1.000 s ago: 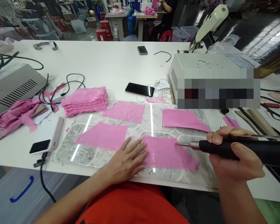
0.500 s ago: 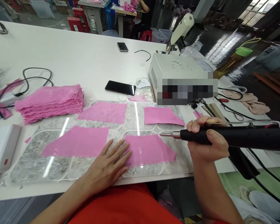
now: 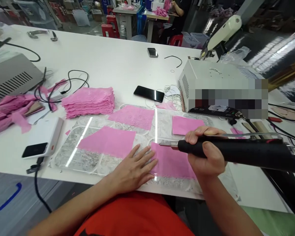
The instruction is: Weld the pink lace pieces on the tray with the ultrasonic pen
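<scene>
My left hand (image 3: 135, 168) lies flat with spread fingers, its fingertips on the left edge of a pink fabric piece (image 3: 173, 164). Wrapped round a thick black handheld tool (image 3: 248, 151) with a pointed metal tip is my right hand (image 3: 207, 154). The tip is over the upper left part of that piece; whether it touches cannot be told. Another pink piece (image 3: 108, 141) lies left of my left hand, and two more, a textured one (image 3: 134, 117) and a smooth one (image 3: 185, 124), lie behind. All rest on a clear, marble-patterned mat (image 3: 88, 164).
A stack of pink fabric (image 3: 88, 102) stands at the mat's back left. Behind the mat lie a black phone (image 3: 149, 93) and a grey machine box (image 3: 211, 75). A white power bank (image 3: 45, 134) with a cable is at left. Across the room sits a person (image 3: 179, 19).
My right hand has brought the tool leftward and its tip now overlaps the near pink piece. My left hand stays on the fabric edge. The view has swung left.
</scene>
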Demonstrator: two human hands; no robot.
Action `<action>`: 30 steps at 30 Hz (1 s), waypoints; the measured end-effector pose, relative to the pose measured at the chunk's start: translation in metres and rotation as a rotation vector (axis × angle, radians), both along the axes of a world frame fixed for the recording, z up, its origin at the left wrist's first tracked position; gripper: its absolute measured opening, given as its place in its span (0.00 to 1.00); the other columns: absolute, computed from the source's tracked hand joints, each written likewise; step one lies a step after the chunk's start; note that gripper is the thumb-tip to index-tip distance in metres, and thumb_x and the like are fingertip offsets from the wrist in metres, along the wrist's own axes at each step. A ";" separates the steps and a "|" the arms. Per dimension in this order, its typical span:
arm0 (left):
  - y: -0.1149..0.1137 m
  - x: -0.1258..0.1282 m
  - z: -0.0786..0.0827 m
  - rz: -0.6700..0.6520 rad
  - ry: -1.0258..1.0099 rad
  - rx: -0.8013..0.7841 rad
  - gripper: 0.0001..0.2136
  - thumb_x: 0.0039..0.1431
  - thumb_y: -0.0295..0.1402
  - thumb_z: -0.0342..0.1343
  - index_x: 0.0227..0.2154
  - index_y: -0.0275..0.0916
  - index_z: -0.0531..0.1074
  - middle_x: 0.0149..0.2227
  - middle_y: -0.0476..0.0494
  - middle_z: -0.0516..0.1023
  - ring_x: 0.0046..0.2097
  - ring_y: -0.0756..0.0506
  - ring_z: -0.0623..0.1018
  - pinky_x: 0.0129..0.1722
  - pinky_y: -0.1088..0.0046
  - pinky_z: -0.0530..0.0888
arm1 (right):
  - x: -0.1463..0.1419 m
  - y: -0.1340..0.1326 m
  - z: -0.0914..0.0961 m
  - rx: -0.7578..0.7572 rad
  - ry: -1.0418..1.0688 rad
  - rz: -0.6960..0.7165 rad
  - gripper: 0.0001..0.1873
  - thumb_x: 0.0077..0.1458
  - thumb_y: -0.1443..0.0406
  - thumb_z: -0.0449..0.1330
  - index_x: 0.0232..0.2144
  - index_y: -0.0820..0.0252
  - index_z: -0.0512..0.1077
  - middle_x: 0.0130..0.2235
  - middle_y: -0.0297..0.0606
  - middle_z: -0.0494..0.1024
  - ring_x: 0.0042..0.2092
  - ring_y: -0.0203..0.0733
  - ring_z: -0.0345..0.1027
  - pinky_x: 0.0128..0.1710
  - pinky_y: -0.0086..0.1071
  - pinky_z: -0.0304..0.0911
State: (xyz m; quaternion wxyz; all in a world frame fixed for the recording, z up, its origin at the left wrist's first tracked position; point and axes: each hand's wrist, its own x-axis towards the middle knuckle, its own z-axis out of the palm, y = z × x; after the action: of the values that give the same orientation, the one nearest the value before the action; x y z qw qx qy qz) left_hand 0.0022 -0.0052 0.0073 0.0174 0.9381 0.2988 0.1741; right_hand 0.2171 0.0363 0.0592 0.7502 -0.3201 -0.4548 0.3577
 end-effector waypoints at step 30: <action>0.001 0.001 -0.001 -0.007 -0.015 -0.009 0.18 0.68 0.41 0.46 0.55 0.38 0.67 0.59 0.40 0.69 0.62 0.37 0.65 0.61 0.52 0.61 | -0.017 0.012 -0.016 0.031 -0.071 0.136 0.06 0.52 0.67 0.60 0.35 0.55 0.68 0.34 0.32 0.69 0.29 0.33 0.65 0.33 0.35 0.63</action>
State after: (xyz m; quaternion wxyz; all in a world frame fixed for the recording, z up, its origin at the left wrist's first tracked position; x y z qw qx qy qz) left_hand 0.0027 -0.0039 0.0062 0.0246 0.9377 0.2964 0.1797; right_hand 0.1999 0.0487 0.0429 0.7123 -0.2891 -0.5075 0.3892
